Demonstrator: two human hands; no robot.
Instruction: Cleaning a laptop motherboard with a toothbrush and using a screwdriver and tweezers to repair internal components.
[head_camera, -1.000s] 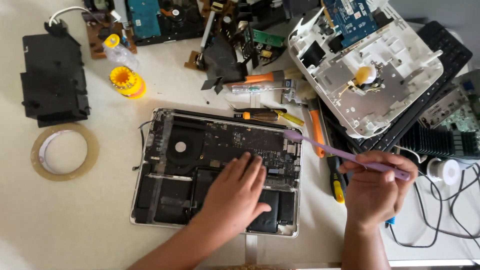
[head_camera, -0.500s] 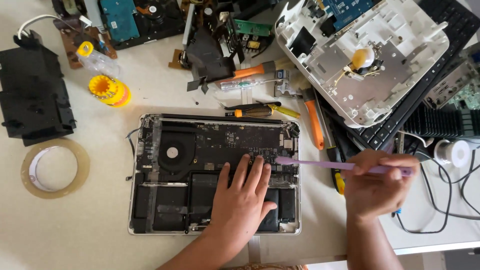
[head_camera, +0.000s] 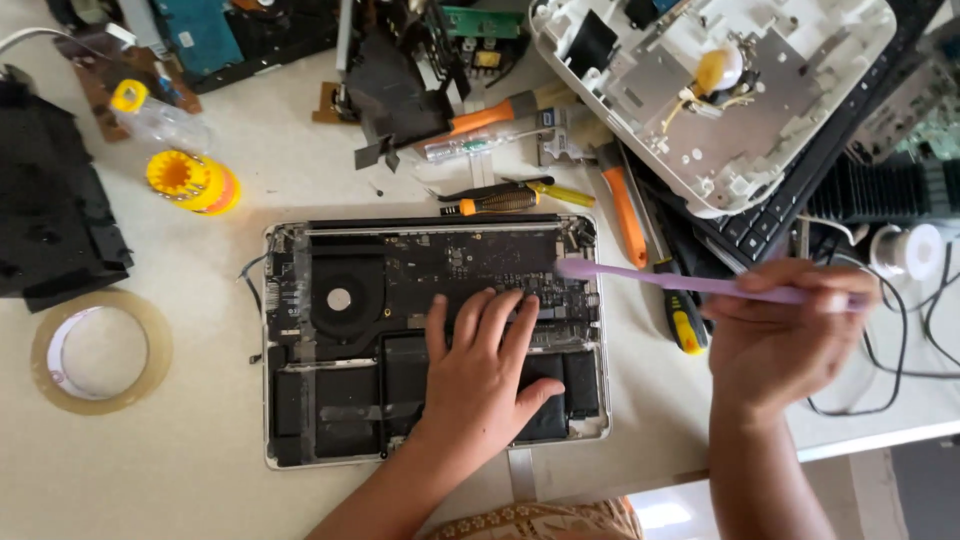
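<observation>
Laptop (head_camera: 400, 300) open-backed on cluttered pale table (head_camera: 200, 480) — left hand (head_camera: 480, 375) flat, released; right hand (head_camera: 775, 335) grasping purple brush (head_camera: 680, 283).

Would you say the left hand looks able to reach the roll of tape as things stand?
Probably yes: the left hand lies flat on the opened laptop, and the roll of tape sits on bare table to its left, with nothing between them.

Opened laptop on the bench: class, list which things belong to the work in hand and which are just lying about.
In use: opened laptop; left hand pressing on it; right hand; purple toothbrush.

Lying about: tape roll; yellow screwdriver-bit holder; black-and-orange screwdriver; black keyboard; white device casing.
</observation>
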